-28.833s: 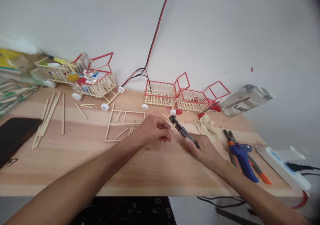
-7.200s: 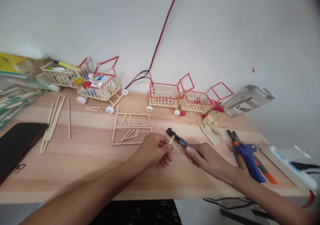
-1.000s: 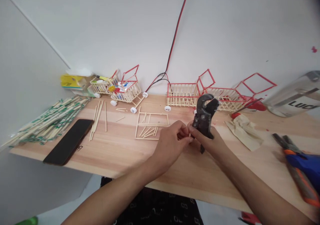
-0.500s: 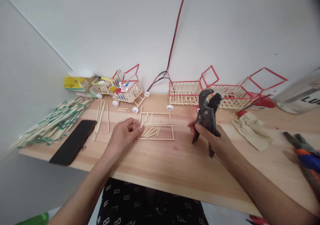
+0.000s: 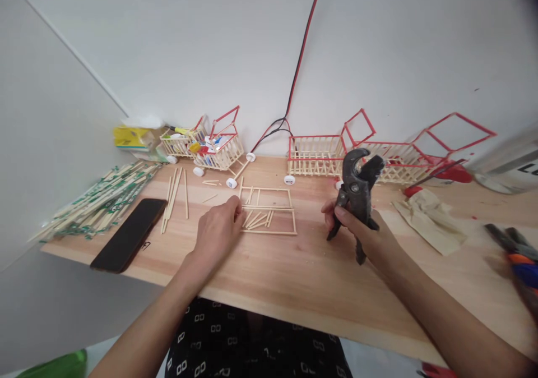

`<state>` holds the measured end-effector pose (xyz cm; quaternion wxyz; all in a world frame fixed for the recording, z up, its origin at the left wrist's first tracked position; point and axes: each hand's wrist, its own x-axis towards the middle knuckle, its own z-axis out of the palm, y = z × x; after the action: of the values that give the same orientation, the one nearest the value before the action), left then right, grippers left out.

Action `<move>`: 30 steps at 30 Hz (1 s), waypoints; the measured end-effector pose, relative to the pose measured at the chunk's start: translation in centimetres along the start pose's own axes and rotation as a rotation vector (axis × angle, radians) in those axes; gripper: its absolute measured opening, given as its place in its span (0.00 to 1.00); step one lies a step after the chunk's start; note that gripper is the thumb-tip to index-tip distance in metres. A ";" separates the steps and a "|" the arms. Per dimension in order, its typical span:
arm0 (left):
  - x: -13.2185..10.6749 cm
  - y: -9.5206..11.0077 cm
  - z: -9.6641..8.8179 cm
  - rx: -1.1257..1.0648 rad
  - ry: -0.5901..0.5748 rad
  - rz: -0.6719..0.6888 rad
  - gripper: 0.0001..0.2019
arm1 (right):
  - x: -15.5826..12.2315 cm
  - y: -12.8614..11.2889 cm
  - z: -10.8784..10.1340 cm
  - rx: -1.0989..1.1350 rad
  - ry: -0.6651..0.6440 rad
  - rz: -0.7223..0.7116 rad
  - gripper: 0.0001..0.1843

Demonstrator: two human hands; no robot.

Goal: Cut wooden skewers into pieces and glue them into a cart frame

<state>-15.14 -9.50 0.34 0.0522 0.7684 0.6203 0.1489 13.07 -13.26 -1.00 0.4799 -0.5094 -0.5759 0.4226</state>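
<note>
My right hand grips a black pipe cutter upright above the table, its jaws apart. My left hand is closed at the left side of a frame of thin wooden sticks; whatever its fingers hold is hidden behind the knuckles. Several short cut sticks lie inside the frame's nearer half. Longer sticks rest on the wood to the left of my left hand, with a few small offcuts farther back.
Miniature stick carts with red trim stand along the wall. At left are a black phone and wrapped chopsticks. On the right lie crumpled brown paper and pliers. The wooden table's front edge is near my lap.
The view has shifted a little, so things sit slightly farther right. My left hand has turned, its knuckles now covering the fingertips. The right hand still holds the pipe cutter with jaws apart.
</note>
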 end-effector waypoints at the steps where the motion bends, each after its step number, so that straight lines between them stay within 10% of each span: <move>1: 0.0 0.0 0.2 0.013 -0.002 0.012 0.06 | 0.0 0.0 0.0 -0.001 -0.002 -0.003 0.15; 19: 0.3 -2.6 0.1 -0.465 0.048 -0.013 0.10 | 0.1 1.0 -0.2 0.073 0.020 0.018 0.14; 30: -0.2 -3.2 0.1 -0.396 0.040 0.213 0.12 | 0.0 0.8 -0.3 0.048 0.020 0.041 0.14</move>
<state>-18.13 -8.94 -0.58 0.1737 0.8011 0.4952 0.2878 13.55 -13.15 -1.76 0.4889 -0.5135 -0.5504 0.4408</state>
